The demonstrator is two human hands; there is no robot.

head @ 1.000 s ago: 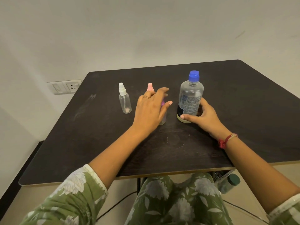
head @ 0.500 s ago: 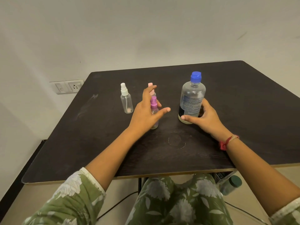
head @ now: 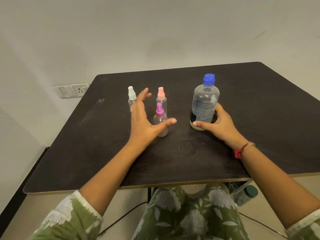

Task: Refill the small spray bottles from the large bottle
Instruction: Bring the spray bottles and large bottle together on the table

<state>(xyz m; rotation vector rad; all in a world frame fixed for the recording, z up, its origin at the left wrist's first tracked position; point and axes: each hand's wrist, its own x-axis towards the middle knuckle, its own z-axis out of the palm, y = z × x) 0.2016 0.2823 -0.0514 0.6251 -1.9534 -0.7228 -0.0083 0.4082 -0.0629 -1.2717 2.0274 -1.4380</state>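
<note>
Just left of centre, the left hand point(head: 143, 122) is hanging open, grasping nothing, thumb crossing the purple-capped spray bottle point(head: 160, 118). It should be closing low on the body so the light bottle is not tipping. Right of centre, the right hand point(head: 220, 125) is clasping the large bottle point(head: 205, 101), capped, on the table point(head: 259, 110). Above, fingers are partly hiding the white-capped bottle point(head: 131, 96) beside the pink-capped bottle point(head: 161, 96). Liquid levels are unreadable.

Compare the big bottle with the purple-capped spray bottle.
The large bottle is taller and wider than the purple-capped spray bottle. The large bottle carries a printed label; the spray bottle is bare. The right hand grips the large bottle, not the spray bottle. Both stand upright, clear.
</note>
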